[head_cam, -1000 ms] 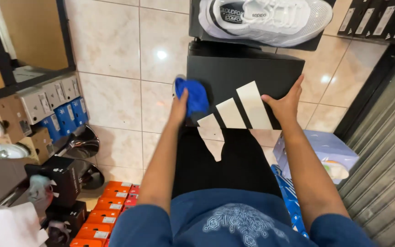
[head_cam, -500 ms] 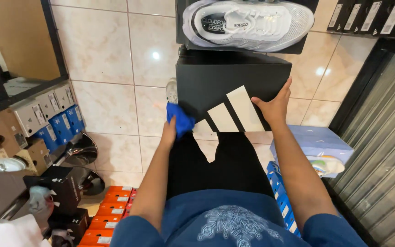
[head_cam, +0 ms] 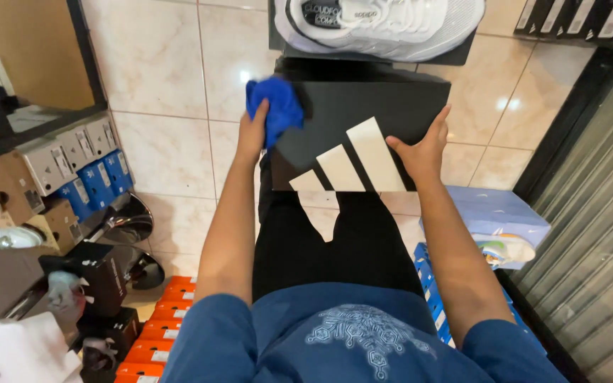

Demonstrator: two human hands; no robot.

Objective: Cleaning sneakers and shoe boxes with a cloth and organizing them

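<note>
Item: black shoebox (head_cam: 363,117) with three slanted white stripes on its lid, held out in front of the body above the cream tiled floor (head_cam: 157,85).

Grips: the left hand (head_cam: 253,131) is closed around a bunched blue cloth (head_cam: 276,108), which is pressed against the lid's left edge. The right hand (head_cam: 423,149) is spread, thumb on the lid and fingers wrapped over the right edge.

Adjacent: a white running shoe (head_cam: 384,21) is seen on a black box directly beyond the shoebox's far edge.

Risk: the shoebox appears to be steadied by one spread hand only; a firm push from the cloth side could tip or slide it, and the shoe beyond could be knocked.

Packages, by place:
- left wall: grey and blue boxes (head_cam: 83,163) stacked with white end labels facing out;
- lower left floor: a row of orange boxes (head_cam: 168,323) with small white labels, beside black boxes (head_cam: 97,273);
- right: a pale blue box (head_cam: 501,216) with a shoe picture on its end, over darker blue boxes;
- top right corner: black boxes (head_cam: 580,18) with white stripes.
</note>
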